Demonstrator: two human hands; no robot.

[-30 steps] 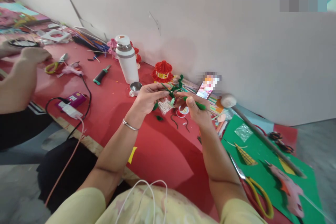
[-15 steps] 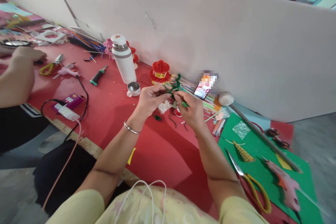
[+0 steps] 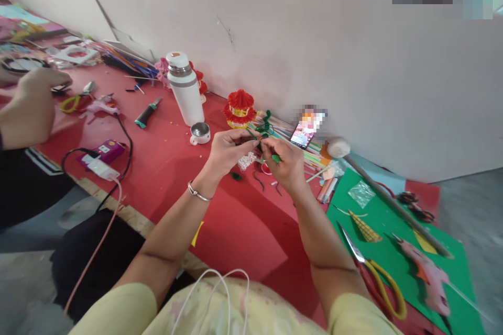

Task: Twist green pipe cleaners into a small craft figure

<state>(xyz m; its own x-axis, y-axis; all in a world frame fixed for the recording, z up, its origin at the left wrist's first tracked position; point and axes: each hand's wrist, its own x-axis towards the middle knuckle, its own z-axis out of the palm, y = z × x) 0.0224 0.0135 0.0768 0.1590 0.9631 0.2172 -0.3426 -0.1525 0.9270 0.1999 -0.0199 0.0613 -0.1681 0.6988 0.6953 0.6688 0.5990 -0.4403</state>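
Observation:
Both hands meet over the red table (image 3: 239,230), around a green fuzzy piece (image 3: 267,123) that curls up above the fingers. My left hand (image 3: 228,152) pinches its left part between thumb and fingers. Opposite it, my right hand (image 3: 285,162) is closed on the same piece, and a bit of green shows under its fingers. Just below the hands lie a heap of white beads (image 3: 247,160), a small dark green piece (image 3: 236,176) and dark curved snippets (image 3: 259,180). A red and yellow lantern-like ornament (image 3: 239,107) stands behind them.
A white flask (image 3: 186,91) and its metal-lined cup (image 3: 200,133) stand left of my hands. A lit phone (image 3: 308,128) leans at the wall. Scissors (image 3: 379,277) and a pink glue gun (image 3: 426,277) lie right. Another person's arm (image 3: 29,104) reaches in at far left.
My hands have shifted very slightly, with the fingertips closer together on the green piece. At far left, the other person's hand has moved a little to the right.

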